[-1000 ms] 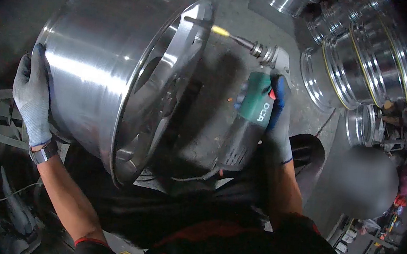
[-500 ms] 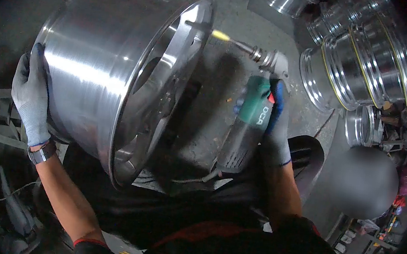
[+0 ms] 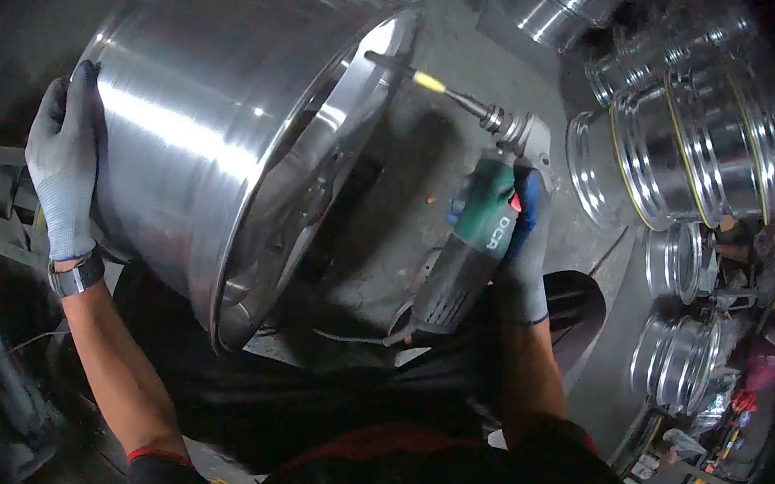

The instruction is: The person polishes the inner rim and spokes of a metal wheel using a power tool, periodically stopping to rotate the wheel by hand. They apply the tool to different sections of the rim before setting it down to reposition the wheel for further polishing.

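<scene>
A large bare-metal wheel rim [image 3: 192, 127] lies tilted at the left, its spoked face turned right. My left hand [image 3: 66, 152], in a grey glove with dark blue fingertips, grips the rim's back edge; some fingers are hidden behind it. In my right hand [image 3: 526, 233], gloved alike, is a green and black angle grinder [image 3: 467, 246]. A long spindle [image 3: 468, 104] with a yellow band runs left from its head. The spindle's dark tip [image 3: 383, 60] is at the rim's bright spoke near the outer lip; whether it touches cannot be made out.
Several polished rims [image 3: 690, 146] are stacked at the right, with a smaller stack [image 3: 675, 362] below. Another rim [image 3: 572, 11] stands at the top. Grey floor [image 3: 428, 166] shows between the wheel and the grinder. A power cord [image 3: 354, 338] trails from the grinder.
The view has shifted slightly, so the rim and grinder appear a little lower and to the right. A blurred round patch at the right is gone, and stacked rims show there.
</scene>
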Demonstrator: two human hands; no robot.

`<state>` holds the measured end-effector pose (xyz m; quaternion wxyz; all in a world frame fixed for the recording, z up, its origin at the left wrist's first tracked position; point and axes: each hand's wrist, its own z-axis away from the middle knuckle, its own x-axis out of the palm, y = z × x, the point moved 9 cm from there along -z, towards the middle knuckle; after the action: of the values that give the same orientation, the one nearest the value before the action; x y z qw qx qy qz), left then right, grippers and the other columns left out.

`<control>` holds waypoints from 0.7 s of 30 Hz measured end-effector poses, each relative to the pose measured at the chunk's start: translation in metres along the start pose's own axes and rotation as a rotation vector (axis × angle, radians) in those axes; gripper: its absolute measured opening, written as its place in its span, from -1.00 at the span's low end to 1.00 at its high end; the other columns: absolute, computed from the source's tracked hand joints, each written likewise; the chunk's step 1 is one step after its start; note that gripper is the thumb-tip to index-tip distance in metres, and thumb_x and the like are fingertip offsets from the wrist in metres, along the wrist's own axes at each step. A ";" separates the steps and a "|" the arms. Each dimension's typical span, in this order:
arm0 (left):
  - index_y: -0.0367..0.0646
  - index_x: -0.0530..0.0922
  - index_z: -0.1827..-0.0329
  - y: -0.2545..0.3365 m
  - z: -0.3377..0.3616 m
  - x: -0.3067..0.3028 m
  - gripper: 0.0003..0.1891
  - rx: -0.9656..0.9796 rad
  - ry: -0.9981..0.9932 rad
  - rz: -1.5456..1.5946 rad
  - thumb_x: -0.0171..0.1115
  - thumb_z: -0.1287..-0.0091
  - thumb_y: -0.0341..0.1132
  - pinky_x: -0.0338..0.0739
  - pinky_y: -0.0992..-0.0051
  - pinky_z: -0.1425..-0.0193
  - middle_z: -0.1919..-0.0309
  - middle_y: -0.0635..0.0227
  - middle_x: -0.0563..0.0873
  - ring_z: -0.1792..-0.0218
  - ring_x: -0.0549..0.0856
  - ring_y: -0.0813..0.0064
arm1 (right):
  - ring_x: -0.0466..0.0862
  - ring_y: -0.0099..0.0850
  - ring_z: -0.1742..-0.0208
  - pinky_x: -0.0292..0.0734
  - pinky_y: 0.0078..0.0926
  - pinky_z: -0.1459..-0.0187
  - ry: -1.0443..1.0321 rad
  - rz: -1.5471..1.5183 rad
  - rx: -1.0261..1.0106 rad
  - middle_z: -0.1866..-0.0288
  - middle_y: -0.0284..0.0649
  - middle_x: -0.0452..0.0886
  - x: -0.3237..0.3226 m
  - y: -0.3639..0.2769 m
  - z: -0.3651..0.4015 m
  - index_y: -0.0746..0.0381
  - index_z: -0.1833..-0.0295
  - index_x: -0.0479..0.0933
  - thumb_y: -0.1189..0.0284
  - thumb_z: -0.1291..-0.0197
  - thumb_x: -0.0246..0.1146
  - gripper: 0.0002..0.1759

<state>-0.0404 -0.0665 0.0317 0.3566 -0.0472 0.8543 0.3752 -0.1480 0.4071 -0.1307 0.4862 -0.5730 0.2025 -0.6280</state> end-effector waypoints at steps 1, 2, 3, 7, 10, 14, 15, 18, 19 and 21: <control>-0.16 0.67 -0.21 -0.003 -0.001 0.000 -0.46 -0.024 0.006 0.003 0.15 -0.52 0.14 0.50 0.47 -0.14 0.02 0.20 0.80 0.03 0.71 0.45 | 0.73 -0.26 0.13 0.69 -0.22 0.07 -0.006 0.005 -0.001 0.05 -0.15 0.67 0.000 0.001 0.001 0.23 -0.26 0.51 -0.20 -0.46 0.02 -0.29; -0.16 0.67 -0.21 -0.003 -0.001 0.000 -0.46 -0.029 0.013 0.005 0.15 -0.52 0.14 0.50 0.47 -0.14 0.02 0.20 0.80 0.03 0.71 0.45 | 0.72 -0.27 0.13 0.69 -0.23 0.08 -0.008 0.032 -0.009 0.05 -0.15 0.67 -0.002 0.001 0.002 0.22 -0.26 0.51 -0.20 -0.47 0.01 -0.30; -0.17 0.68 -0.20 0.001 0.000 -0.001 -0.47 0.000 0.023 0.014 0.15 -0.52 0.13 0.50 0.47 -0.14 0.02 0.21 0.80 0.03 0.71 0.46 | 0.72 -0.28 0.14 0.68 -0.25 0.09 -0.008 0.057 -0.015 0.06 -0.15 0.67 -0.003 0.001 0.002 0.22 -0.25 0.51 -0.20 -0.47 0.00 -0.30; -0.20 0.68 -0.15 0.008 0.002 0.000 -0.49 -0.004 -0.001 -0.021 0.15 -0.53 0.09 0.50 0.49 -0.12 0.04 0.20 0.80 0.07 0.70 0.48 | 0.71 -0.28 0.14 0.68 -0.26 0.09 0.012 0.062 -0.040 0.05 -0.14 0.67 -0.006 -0.003 -0.003 0.21 -0.26 0.51 -0.21 -0.46 -0.01 -0.29; -0.22 0.68 -0.14 0.002 0.002 -0.004 -0.50 0.017 0.093 -0.034 0.15 -0.54 0.09 0.51 0.48 -0.10 0.05 0.20 0.79 0.09 0.69 0.48 | 0.72 -0.27 0.13 0.68 -0.24 0.08 0.011 0.085 -0.059 0.04 -0.13 0.67 -0.004 -0.007 -0.001 0.22 -0.27 0.50 -0.22 -0.47 -0.02 -0.28; -0.20 0.67 -0.19 -0.005 -0.004 -0.001 -0.47 0.045 0.030 0.003 0.16 -0.53 0.11 0.51 0.47 -0.14 0.01 0.18 0.79 0.05 0.71 0.45 | 0.72 -0.28 0.13 0.68 -0.24 0.08 0.007 0.042 -0.017 0.04 -0.13 0.67 -0.010 0.002 -0.001 0.22 -0.28 0.50 -0.22 -0.47 -0.03 -0.27; -0.19 0.66 -0.23 -0.008 -0.005 0.001 -0.46 0.042 0.002 0.011 0.16 -0.52 0.12 0.51 0.46 -0.17 -0.04 0.16 0.79 -0.01 0.72 0.41 | 0.72 -0.28 0.13 0.68 -0.23 0.08 0.011 0.030 -0.025 0.05 -0.13 0.67 -0.011 0.001 -0.001 0.22 -0.28 0.50 -0.23 -0.46 -0.02 -0.27; -0.23 0.62 -0.29 -0.010 -0.004 0.001 -0.43 0.003 0.004 -0.049 0.18 -0.51 0.11 0.47 0.47 -0.27 -0.13 0.14 0.76 -0.11 0.70 0.41 | 0.72 -0.28 0.13 0.69 -0.23 0.10 0.015 0.086 -0.052 0.05 -0.14 0.67 -0.006 -0.006 -0.002 0.21 -0.29 0.50 -0.25 -0.44 -0.01 -0.25; -0.28 0.60 -0.32 -0.011 -0.003 -0.003 -0.40 -0.034 0.035 -0.121 0.20 -0.51 0.09 0.43 0.49 -0.33 -0.19 0.13 0.74 -0.16 0.67 0.45 | 0.72 -0.28 0.13 0.69 -0.23 0.10 0.013 0.088 -0.055 0.05 -0.14 0.67 -0.007 -0.006 -0.001 0.21 -0.29 0.50 -0.25 -0.44 -0.01 -0.25; -0.27 0.59 -0.33 -0.006 -0.002 -0.002 -0.40 -0.048 0.009 -0.077 0.20 -0.51 0.09 0.42 0.48 -0.34 -0.20 0.12 0.74 -0.18 0.67 0.43 | 0.76 -0.27 0.12 0.74 -0.19 0.05 -0.047 0.031 -0.033 0.03 -0.14 0.69 -0.007 0.002 0.001 0.24 -0.23 0.51 -0.14 -0.48 0.05 -0.35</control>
<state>-0.0374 -0.0723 0.0302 0.3655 -0.0901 0.8444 0.3812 -0.1476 0.4129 -0.1357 0.4910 -0.5924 0.2102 -0.6032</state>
